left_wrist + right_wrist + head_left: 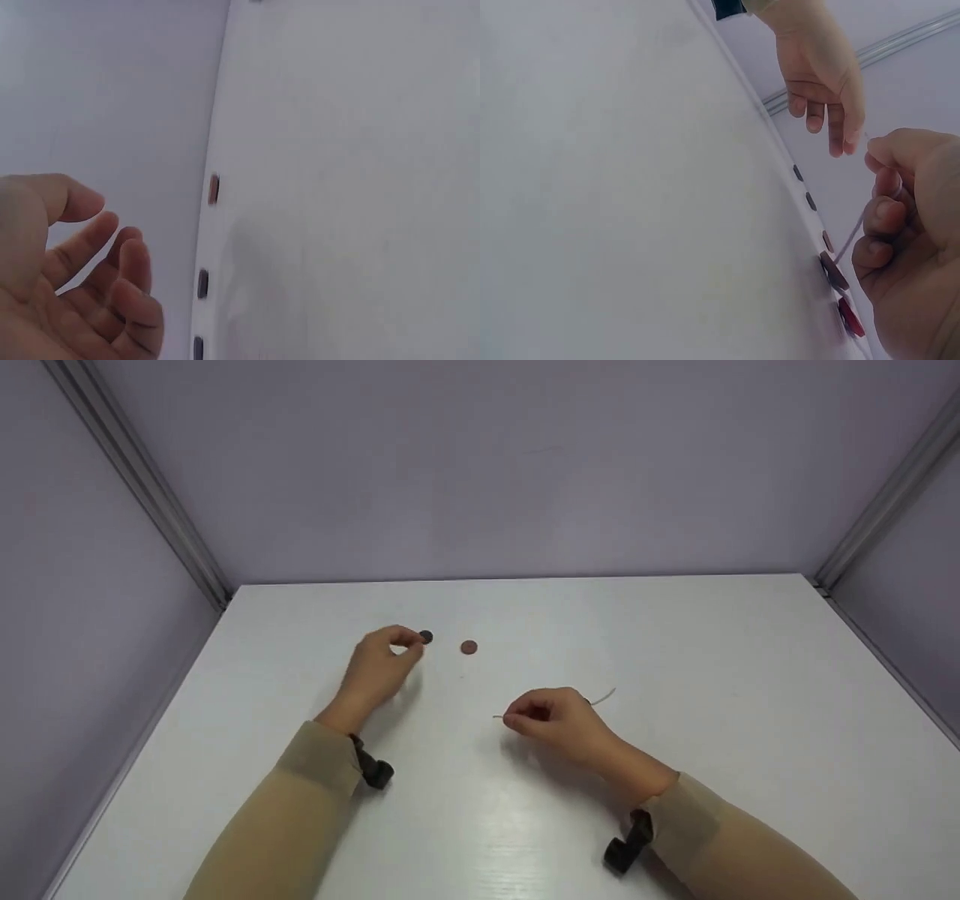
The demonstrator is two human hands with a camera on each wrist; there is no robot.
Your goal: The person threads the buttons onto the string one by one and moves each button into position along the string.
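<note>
a person in tan sleeves is working at a white desk [675,660] inside a pale lilac booth. the left hand [379,664] is hovering over the desk with fingers loosely curled and grasping nothing, its fingertips just beside a dark button [426,637]; the left wrist view is showing the palm bare and relaxed. a brown button [469,647] is lying flat on the desk near the dark one, to its right and apart from it. the right hand [555,720] is pinching a thin pale thread [604,698] between thumb and forefinger, one end poking out to the left of the fingers and the other trailing off to the right above the desk. the right wrist view is showing the thread running down from the pinch toward the buttons. a black strap is sitting on each wrist. no writing or label is showing anywhere.
</note>
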